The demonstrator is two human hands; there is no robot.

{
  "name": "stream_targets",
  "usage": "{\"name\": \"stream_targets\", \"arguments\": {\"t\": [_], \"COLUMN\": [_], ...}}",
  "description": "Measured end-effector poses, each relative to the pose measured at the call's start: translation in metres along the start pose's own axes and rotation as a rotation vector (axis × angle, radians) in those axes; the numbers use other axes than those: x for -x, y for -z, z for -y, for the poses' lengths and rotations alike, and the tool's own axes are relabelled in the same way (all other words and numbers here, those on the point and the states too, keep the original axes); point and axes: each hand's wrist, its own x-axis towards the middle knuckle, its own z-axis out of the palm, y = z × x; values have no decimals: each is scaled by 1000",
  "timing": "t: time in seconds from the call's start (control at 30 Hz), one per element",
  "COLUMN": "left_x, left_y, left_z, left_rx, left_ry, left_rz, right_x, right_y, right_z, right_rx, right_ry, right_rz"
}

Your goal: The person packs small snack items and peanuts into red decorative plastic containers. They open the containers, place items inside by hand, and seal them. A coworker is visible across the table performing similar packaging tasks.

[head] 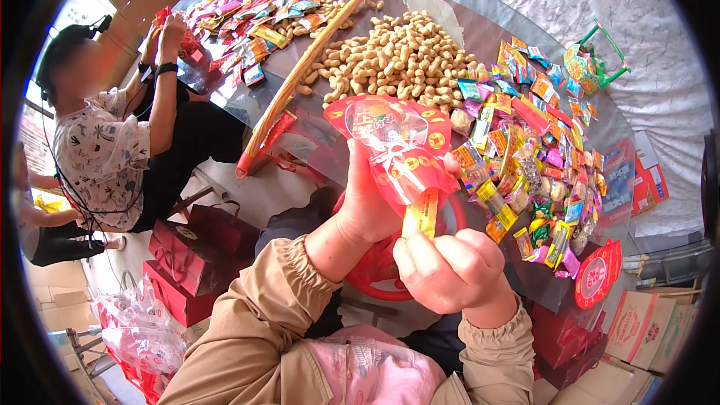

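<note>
My left hand (365,197) holds a red printed plastic gift bag (396,166) with a see-through window, above the table's near edge. In my right hand (453,267), the fingertips pinch a yellow wrapped candy (421,215). The candy's upper end meets the bag's lower edge; how far it lies inside is hidden. A heap of unshelled peanuts (399,59) lies beyond the bag. To the right spreads a pile of wrapped sweets (523,163). Below my hands, a red plastic basin (371,287) is partly covered by them.
A long wooden stick (306,76) separates the peanuts from another candy pile (247,28). At left, a seated co-worker (112,124) handles a red bag. Dark red gift boxes (183,292) and plastic bags (140,326) stand lower left. A green-handled basket (588,64) and flat red bag (597,274) lie right.
</note>
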Motion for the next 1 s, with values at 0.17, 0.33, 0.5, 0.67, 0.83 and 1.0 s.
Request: {"name": "stream_targets", "arguments": {"t": [0.17, 0.33, 0.5, 0.67, 0.83, 1.0], "left_x": [1, 1, 0, 0, 4, 5], "left_y": [-2, -3, -3, 1, -5, -10], "left_z": [0, -1, -1, -6, -10, -9], "left_rx": [-41, -102, 49, 39, -157, -194], "left_ry": [-2, -19, -19, -41, 13, 41], "left_rz": [-10, 13, 55, 94, 79, 52], "right_x": [3, 1, -4, 0, -2, -9], "right_y": [-5, -3, -4, -3, 3, 11], "right_z": [-6, -7, -5, -10, -6, 7], "right_rx": [-13, -47, -125, -148, -94, -72], "right_ry": [-36, -61, -101, -165, -215, -265], "right_rz": [26, 14, -11, 87, 132, 307]}}
